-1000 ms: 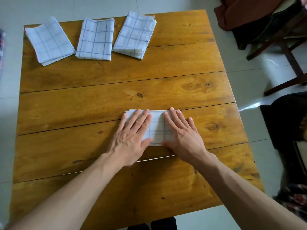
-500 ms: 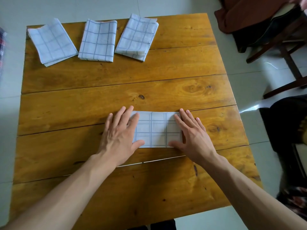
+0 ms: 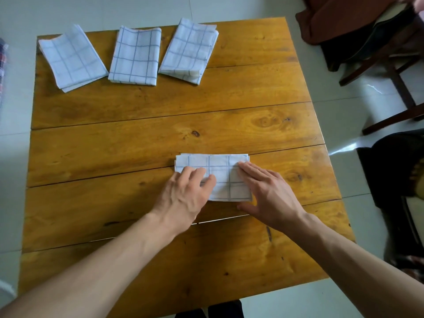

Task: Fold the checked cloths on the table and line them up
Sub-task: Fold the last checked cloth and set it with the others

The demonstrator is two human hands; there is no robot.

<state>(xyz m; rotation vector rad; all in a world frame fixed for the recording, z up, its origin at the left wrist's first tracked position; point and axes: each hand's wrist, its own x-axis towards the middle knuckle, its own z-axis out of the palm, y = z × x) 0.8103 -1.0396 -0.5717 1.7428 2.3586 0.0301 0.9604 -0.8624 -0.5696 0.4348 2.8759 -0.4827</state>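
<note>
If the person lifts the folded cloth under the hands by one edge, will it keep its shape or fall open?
The cloth would probably sag and partly unfold: it is thin fabric in loose layers, staggered at its left edge. It looks light, so it should slide easily on the smooth table when pushed. The left hand grips the left end; the right hand lies flat on it.

My left hand (image 3: 185, 196) curls its fingers onto the left end of the folded checked cloth (image 3: 220, 177) lying near the middle of the wooden table (image 3: 160, 138). My right hand (image 3: 268, 193) lies flat on the cloth's right end, thumb on the wood just beside its near edge. Three folded cloths (image 3: 135, 56) sit side by side along the table's far edge, well apart from my hands.
</note>
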